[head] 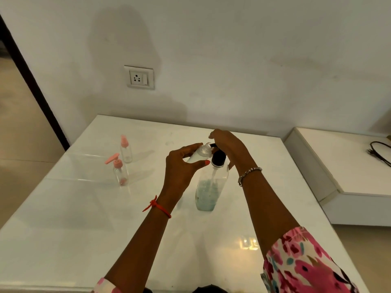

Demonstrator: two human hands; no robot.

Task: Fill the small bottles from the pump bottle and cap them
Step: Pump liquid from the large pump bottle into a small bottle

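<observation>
A clear pump bottle (208, 187) with a black pump top and pale blue-green liquid stands near the middle of the white table (84, 218). My right hand (228, 146) rests on the pump head from above. My left hand (182, 168) holds a small clear bottle (201, 154), uncapped and tilted, with its mouth at the pump spout. Two more small clear bottles stand to the left: one with a pink pump cap (119, 170) and one with a pink spray cap (125, 150).
A wall with a power socket (139, 78) rises behind the table. A lower white ledge (349, 166) with a black cable (378, 153) lies to the right. Floor shows at the left.
</observation>
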